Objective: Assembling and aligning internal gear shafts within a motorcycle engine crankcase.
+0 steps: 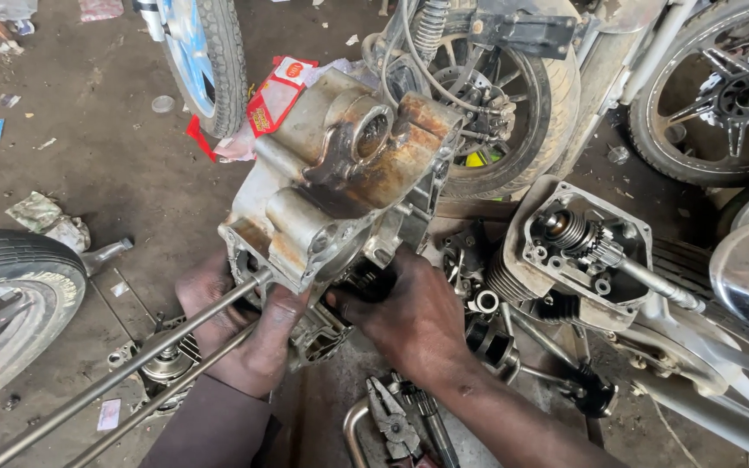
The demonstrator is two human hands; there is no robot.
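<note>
Two hands are on a grimy engine case (340, 186) that stands on the dirt floor (123, 165) of a bike shop, right in the middle of the view. Left hand (240, 325) cups the lower left edge of the case from underneath, fingers wrapped against the metal. Right hand (409, 316) grabs the bottom right side, fingers curled around a dark part down there, so both grips are closed on the case. It's tilted up, rusty brown stains across its top face.

Pretty crowded around it. A couple of long steel rods (123, 373) run from the lower left corner up to the case, crossing right over the left hand. Under them sits a small gear part (162, 364) on the floor. Just right of the case there's a second housing (578, 247) with a spring and gear shaft sticking out, lying close by, and a pile of small dark parts (483, 303) between the two. Pliers (392, 420) lie near the right forearm at the bottom.

Behind the case is a motorcycle rear wheel (513, 95), nearly touching the case's top edge, plus a red wrapper (275, 95) tucked beside it. Another tyre (10, 295) sits at the left edge, a blue-rimmed wheel (205, 56) stands at top left, and one more wheel (721, 87) at top right.
</note>
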